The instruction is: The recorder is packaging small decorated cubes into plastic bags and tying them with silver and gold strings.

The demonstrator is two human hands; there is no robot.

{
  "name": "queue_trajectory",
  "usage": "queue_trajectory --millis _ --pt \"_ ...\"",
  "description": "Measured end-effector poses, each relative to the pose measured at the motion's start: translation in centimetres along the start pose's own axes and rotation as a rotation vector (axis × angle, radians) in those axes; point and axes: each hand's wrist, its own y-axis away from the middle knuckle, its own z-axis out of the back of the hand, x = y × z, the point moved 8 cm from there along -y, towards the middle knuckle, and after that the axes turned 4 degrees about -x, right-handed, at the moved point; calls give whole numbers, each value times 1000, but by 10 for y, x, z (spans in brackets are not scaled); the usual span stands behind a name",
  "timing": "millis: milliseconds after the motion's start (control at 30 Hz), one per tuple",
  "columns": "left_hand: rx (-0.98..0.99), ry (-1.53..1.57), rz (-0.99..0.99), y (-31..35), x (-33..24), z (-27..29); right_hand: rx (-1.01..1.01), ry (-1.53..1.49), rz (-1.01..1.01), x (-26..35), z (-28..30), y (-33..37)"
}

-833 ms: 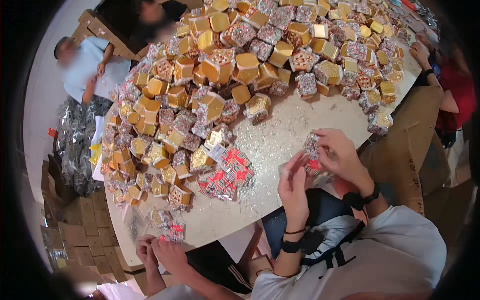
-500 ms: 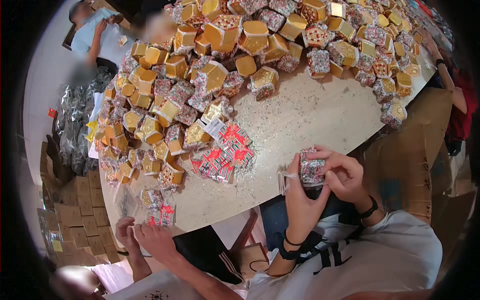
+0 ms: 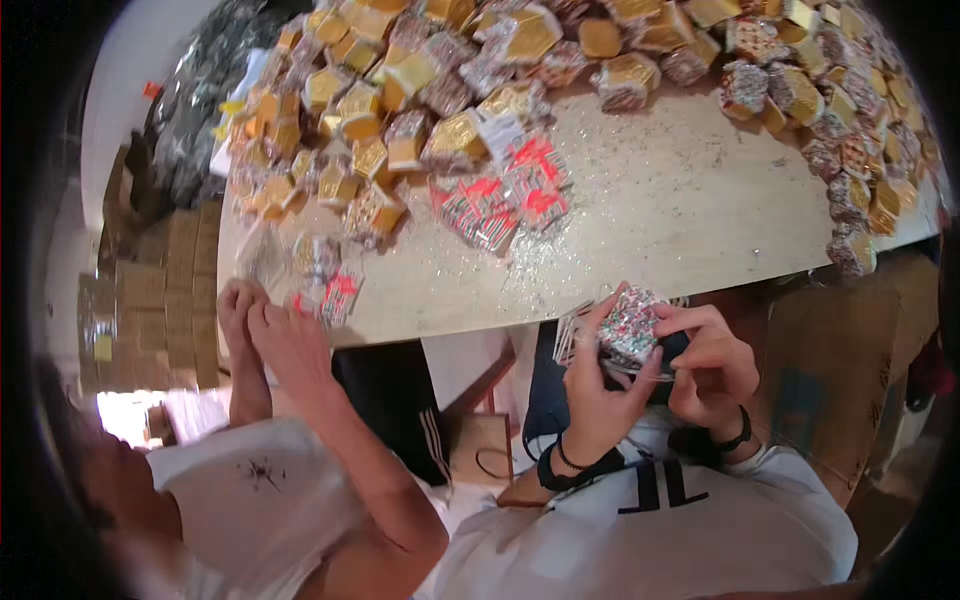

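Head view: left hand (image 3: 605,400) has the sprinkle-covered block (image 3: 628,325) clamped, fingers on its left side, thumb low on its right. Block sits at the table's near edge, right of that edge's middle, top face showing between the fingers. Right hand (image 3: 715,365): fingers bent, index tip at block's upper right corner; can't tell if it's pinching anything. White striped piece (image 3: 570,335) just left of the left fingers, kind unclear. Red striped packets (image 3: 490,210) lie flat on the table (image 3: 680,200), left of its middle. Gold-based pieces (image 3: 630,80) heaped toward far edge, running down left and right edges. Co-worker's hands (image 3: 285,340) at near left corner, beside a smaller red striped packet (image 3: 341,295).
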Motion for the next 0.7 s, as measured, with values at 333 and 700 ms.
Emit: queue_trajectory --millis 333,700 --pt "-68 -603 -200 14 -31 10 45 498 124 6 3 26" --pt "57 -861 -164 21 -14 -3 90 506 -56 -15 -6 50"
